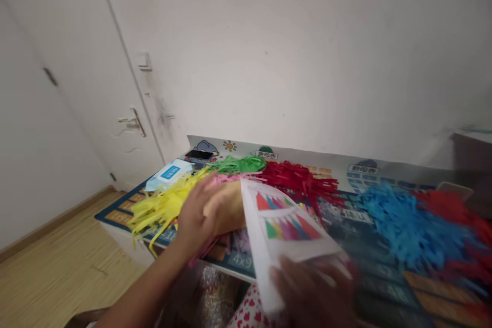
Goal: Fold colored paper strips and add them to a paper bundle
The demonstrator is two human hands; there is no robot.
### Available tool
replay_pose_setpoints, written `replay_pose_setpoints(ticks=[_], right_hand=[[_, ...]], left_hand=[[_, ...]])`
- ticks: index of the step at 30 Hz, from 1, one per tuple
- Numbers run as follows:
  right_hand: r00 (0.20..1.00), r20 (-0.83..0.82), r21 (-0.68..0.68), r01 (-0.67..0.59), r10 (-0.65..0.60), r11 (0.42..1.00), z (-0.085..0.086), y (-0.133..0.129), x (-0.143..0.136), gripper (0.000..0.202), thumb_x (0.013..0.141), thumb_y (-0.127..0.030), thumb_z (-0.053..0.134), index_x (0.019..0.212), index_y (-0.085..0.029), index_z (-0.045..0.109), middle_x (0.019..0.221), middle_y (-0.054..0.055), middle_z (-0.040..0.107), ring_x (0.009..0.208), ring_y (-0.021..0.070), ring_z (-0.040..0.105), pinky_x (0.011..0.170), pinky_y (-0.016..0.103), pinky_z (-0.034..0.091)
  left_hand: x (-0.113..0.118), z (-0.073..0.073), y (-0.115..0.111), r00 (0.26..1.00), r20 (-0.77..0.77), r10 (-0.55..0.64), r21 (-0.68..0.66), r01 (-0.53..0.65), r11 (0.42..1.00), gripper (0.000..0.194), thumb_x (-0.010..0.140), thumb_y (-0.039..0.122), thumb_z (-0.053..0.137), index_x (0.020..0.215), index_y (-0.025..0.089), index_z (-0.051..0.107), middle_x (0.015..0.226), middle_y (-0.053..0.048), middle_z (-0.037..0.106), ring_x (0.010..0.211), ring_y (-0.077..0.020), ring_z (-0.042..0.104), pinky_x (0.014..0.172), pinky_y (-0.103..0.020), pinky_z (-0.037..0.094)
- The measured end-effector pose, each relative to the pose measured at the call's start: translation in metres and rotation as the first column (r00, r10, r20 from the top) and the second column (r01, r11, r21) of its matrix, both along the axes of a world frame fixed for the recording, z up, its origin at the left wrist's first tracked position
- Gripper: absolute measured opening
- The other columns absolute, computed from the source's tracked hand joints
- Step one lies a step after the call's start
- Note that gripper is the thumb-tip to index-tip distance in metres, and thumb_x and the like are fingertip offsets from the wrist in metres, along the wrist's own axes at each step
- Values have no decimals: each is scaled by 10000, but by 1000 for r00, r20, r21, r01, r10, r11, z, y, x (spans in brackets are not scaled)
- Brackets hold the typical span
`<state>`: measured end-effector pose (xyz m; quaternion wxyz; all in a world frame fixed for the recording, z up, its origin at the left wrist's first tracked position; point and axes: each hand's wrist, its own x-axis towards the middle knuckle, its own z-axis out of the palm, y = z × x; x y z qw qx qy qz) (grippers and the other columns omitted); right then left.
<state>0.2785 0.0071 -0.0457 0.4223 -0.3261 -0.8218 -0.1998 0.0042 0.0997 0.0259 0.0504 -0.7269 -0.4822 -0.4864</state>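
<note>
The white paper packet (286,225), printed with coloured fans of strips, stands tilted over the near edge of the table (388,287), and my right hand (311,292) has it by its lower edge; the hand is blurred, so I can't tell how tightly the fingers close, only that they bear on the packet. I judge it light and thin, stiff enough to hold its shape but easy to crease, so I'd grip it flat near a corner rather than by the middle. My left hand (198,215) lies flat, fingers spread, on a pinkish bundle of paper fringe (226,205) just beside the packet, pressing and not pinching. The fringe looks soft, loose and easily torn. Yellow fringe (161,205), green fringe (240,165), red fringe (298,179) and blue fringe (407,225) lie around. The packet hides the right end of the pink bundle, and the right side of the table is smeared with motion. A wipes pack (169,174) sits at the far left corner
</note>
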Motion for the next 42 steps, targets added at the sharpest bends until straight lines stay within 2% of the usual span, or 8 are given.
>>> replay_pose_setpoints(ticks=[2,5,15,19,24,30,35,42], right_hand=[[995,87,87,-62,54,994,8,10,-17,312,978,-184,373,1080,-191,668,991,36,719,934,142,633,980,316,342],[986,117,96,-130,118,987,16,17,-27,312,965,-115,351,917,-146,658,849,37,682,922,148,607,945,329,340],[949,248,-100,-176,195,979,2,6,-22,231,965,-155,421,857,-135,624,809,33,612,815,169,528,806,345,369],[958,229,-107,-149,170,983,-1,2,-19,186,954,-154,439,950,-129,624,836,38,620,864,173,536,844,340,377],[938,298,-193,-120,175,974,-2,-4,-21,134,940,-191,476,949,-157,605,857,26,620,898,170,536,902,327,378],[940,318,-154,-79,125,985,0,-5,-28,111,910,-190,525,956,-142,614,873,19,625,897,176,527,933,352,360],[963,268,-105,-7,35,994,3,-10,-28,158,914,-178,475,945,-174,631,875,16,631,911,201,525,928,407,336],[990,138,-85,16,-4,996,-2,-24,-23,214,908,-221,484,1040,-241,650,943,-16,660,941,190,570,989,387,329]], left_hand=[[18,-17,-33,946,-208,-247,-138,222,965,423,905,321,546,1325,279,527,1461,-63,463,1338,-241,439,1094,-428,399],[37,-39,-58,852,-329,-407,-340,295,893,598,891,283,561,1451,289,350,1505,-66,400,1370,-247,398,1083,-445,416],[59,-60,-58,739,-518,-430,-228,366,902,687,819,69,451,1478,160,277,1492,-154,399,1392,-277,355,1085,-476,412],[63,-75,-57,785,-516,-342,-74,357,931,640,844,63,410,1467,127,280,1409,-178,502,1349,-259,427,1060,-434,455],[63,-66,-60,858,-438,-268,-35,282,959,524,877,98,417,1396,172,398,1348,-134,574,1286,-223,508,1066,-413,454],[58,-46,-59,776,-479,-409,-170,375,911,446,919,151,433,1365,176,446,1356,-120,572,1285,-207,512,1023,-386,495],[59,-53,-51,760,-529,-378,-75,402,913,403,919,145,451,1319,165,496,1313,-140,603,1235,-233,559,1013,-434,496],[62,-59,-42,887,-337,-316,-13,331,944,427,909,117,432,1320,203,505,1271,-103,640,1220,-203,572,1065,-418,452]])
